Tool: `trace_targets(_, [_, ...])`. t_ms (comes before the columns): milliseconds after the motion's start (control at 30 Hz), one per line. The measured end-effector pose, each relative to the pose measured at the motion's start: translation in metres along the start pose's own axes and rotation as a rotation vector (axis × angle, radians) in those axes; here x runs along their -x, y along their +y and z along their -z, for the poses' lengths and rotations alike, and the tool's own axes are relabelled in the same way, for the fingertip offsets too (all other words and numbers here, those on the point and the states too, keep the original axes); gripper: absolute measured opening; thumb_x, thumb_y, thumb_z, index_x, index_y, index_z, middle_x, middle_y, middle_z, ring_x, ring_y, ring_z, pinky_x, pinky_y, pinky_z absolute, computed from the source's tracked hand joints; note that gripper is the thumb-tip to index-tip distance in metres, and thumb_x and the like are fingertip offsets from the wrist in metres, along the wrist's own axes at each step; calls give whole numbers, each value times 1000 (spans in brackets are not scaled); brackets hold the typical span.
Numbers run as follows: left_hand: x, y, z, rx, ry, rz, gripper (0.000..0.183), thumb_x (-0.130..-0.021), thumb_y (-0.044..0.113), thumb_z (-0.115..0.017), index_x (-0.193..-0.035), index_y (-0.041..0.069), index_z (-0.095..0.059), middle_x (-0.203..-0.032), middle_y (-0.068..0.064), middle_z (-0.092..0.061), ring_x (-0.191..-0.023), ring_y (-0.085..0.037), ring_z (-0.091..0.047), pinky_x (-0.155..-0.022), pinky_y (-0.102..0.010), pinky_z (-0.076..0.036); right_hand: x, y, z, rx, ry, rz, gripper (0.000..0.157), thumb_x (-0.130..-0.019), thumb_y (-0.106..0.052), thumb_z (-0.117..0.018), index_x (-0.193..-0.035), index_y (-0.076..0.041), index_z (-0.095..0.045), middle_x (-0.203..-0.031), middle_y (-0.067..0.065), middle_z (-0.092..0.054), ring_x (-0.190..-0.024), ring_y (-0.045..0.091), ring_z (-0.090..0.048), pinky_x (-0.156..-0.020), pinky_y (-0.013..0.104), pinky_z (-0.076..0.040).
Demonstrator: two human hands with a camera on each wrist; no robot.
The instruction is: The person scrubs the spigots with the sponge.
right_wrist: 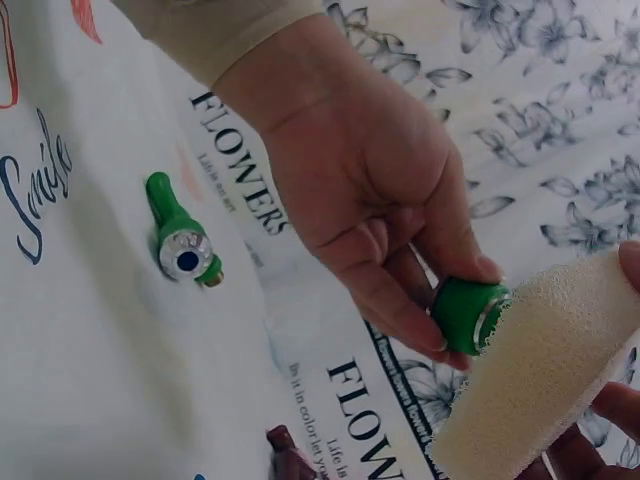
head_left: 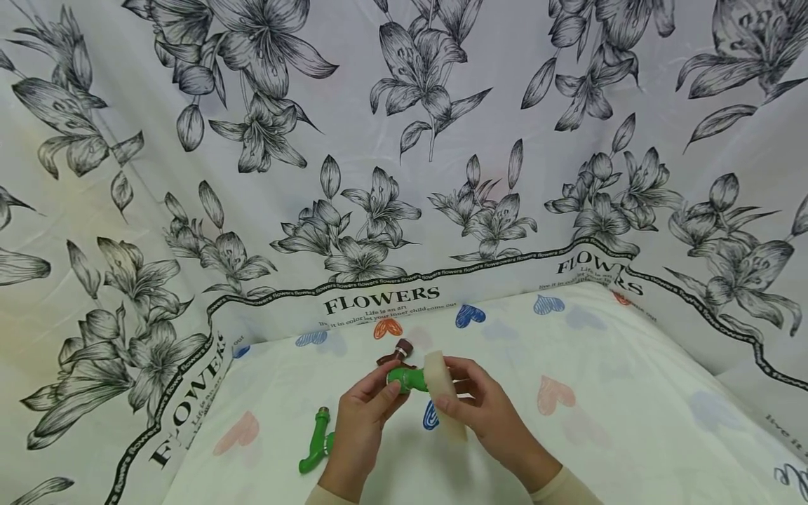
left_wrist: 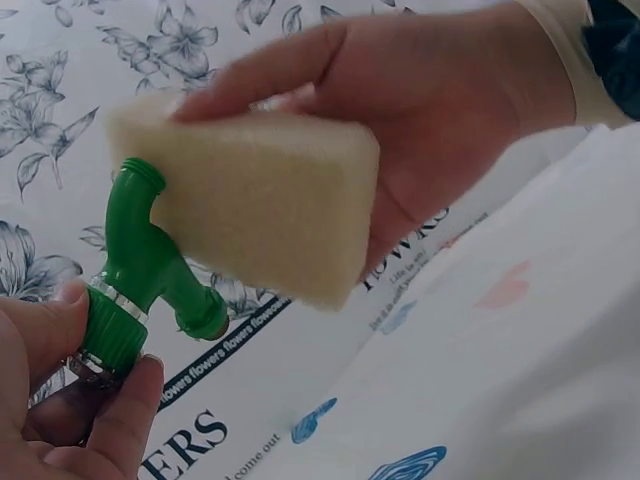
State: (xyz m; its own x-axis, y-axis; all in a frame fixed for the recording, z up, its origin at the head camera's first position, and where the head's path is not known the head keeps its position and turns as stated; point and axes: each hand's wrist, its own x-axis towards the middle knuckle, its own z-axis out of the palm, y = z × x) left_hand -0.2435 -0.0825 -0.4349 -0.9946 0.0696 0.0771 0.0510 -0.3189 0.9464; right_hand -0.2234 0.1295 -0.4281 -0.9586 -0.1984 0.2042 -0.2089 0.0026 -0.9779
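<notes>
My left hand (head_left: 361, 419) pinches a green plastic tap (left_wrist: 135, 255) by its round handle end, with thumb and fingers. In the left wrist view the tap's curved spout and threaded inlet point away from the hand. A thick cream sponge (left_wrist: 265, 205) is gripped by my right hand (head_left: 492, 415), fingers on one side and thumb on the other. It stands right beside the tap and seems to touch it. Seen from the right wrist, the sponge hides most of the tap, leaving the green handle end visible.
A second green tap (head_left: 318, 440) lies on the heart-printed white cloth (head_left: 505, 351), left of my left hand and partly behind it. Beyond my hands lies a dark red-brown tap (head_left: 402, 348). A flower-printed curtain (head_left: 480, 280) rises around the cloth's back and sides.
</notes>
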Motion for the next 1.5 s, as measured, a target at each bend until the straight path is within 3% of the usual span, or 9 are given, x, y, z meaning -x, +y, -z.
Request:
trace_targets(167, [-2, -2, 2, -40, 42, -39, 37, -85, 15, -73, -122, 10, -65, -126, -9, -60, -109, -28, -61, -88, -38, -51, 4, -3, -4, 99, -7, 96, 54, -86, -32, -72, -135, -31, -48, -122, 1, -54, -107, 25, -52, -87, 39, -50])
trace_targets(300, [-4, -3, 3, -91, 78, -71, 38, -83, 15, -76, -119, 11, -67, -124, -7, -62, -108, -26, -62, -87, -36, -52, 6, -5, -5, 150, 4, 125, 58, -84, -34, -74, -135, -32, -47, -122, -3, -53, -107, 23, -51, -86, 39, -50])
trace_targets(667, [-4, -4, 2, -84, 114, -20, 39, -81, 16, -77, -119, 12, -68, -124, -7, -62, -106, -26, -63, -84, -37, -53, 3, -3, -3, 145, 5, 116, 58, -84, -34, -75, -135, -30, -47, -123, -3, -53, -108, 21, -51, -87, 40, -49])
trace_targets(1033, [1, -3, -1, -47, 50, 19, 41, -83, 15, -74, -123, 10, -65, -124, -13, -61, -107, -28, -62, -86, -37, -52, -3, 6, 2, 70, 30, -11, 56, -82, -40, -75, -132, -35, -50, -119, 1, -55, -107, 24, -53, -88, 40, -48])
trace_targets(1233, [2, -3, 1, 22, 7, 17, 43, -83, 11, -73, -125, 6, -63, -124, -15, -61, -110, -31, -60, -88, -40, -50, -4, 12, 4, 59, 24, 11, 55, -84, -37, -74, -134, -33, -49, -120, 2, -54, -106, 25, -53, -87, 41, -49])
trace_targets(1500, [4, -6, 3, 59, -30, 15, 45, -83, 11, -74, -126, 6, -62, -124, -17, -60, -110, -34, -59, -89, -42, -50, -5, 19, 8, 127, 55, 53, 59, -83, -38, -75, -135, -30, -48, -120, 1, -53, -106, 28, -52, -87, 43, -49])
